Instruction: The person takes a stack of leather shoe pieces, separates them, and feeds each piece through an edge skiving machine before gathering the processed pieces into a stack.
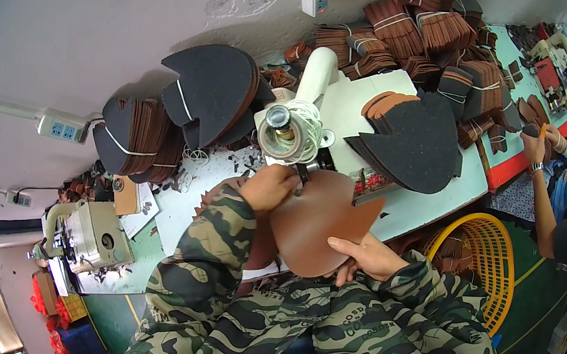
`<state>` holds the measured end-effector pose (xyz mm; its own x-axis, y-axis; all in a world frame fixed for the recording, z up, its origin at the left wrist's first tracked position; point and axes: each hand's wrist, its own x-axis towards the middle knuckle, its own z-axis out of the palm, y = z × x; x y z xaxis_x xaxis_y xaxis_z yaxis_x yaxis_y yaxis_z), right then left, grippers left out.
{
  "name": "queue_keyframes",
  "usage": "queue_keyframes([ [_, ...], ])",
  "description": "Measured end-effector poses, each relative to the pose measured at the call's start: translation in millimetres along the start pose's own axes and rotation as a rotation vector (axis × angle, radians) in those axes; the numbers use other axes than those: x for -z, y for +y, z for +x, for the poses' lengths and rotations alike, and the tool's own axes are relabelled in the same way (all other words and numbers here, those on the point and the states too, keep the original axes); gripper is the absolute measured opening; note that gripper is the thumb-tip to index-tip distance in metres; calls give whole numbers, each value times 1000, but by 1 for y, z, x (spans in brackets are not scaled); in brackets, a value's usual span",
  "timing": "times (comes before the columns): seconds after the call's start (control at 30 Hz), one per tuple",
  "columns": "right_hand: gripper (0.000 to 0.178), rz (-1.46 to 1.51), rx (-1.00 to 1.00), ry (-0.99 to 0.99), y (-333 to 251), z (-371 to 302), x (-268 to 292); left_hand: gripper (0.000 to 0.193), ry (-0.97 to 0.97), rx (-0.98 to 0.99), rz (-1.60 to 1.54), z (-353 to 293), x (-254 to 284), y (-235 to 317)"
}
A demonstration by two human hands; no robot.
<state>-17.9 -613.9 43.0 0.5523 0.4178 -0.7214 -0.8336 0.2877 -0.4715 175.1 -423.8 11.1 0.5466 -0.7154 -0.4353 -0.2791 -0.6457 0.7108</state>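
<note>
A smooth brown leather piece [317, 220], rounded with a notch at its upper right, lies under the head of a white sewing-type machine [319, 78]. My right hand [369, 257] grips its lower right edge, thumb on top and fingers beneath. At the upper left edge, close beside the machine's dark foot [303, 174], my left hand [269, 188] is closed with its fingers curled against the leather; the fingertips are partly hidden. More brown leather pieces [263, 243] show below my left wrist.
Stacks of dark-backed leather pieces stand left [209, 93] and right [416, 143] of the machine, with tied bundles [428, 29] behind. A yellow basket [503, 274] is on the floor at right. A co-worker's hands [538, 141] work farther right. Another machine [93, 239] stands at left.
</note>
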Motion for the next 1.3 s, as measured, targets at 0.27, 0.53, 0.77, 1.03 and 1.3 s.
queue_keyframes([
  [0.27, 39, -926, 1233, 1165, -65, -74, 38, 45, 15, 467, 701, -80, 24, -105],
  [0.53, 53, -1453, 828, 1148, -42, -9, 60, 33, 291, 351, 770, -94, -1, -107],
  [0.77, 45, -957, 756, 514, -36, -8, 16, 23, -86, 152, 353, -96, 26, -40],
  [1.03, 39, -277, 328, 78, -12, 30, 33, 21, 46, 249, -407, -67, 1, 38],
  [1.3, 27, -210, 341, 283, -2, 39, 9, 31, 234, 80, 34, -12, -17, 10],
])
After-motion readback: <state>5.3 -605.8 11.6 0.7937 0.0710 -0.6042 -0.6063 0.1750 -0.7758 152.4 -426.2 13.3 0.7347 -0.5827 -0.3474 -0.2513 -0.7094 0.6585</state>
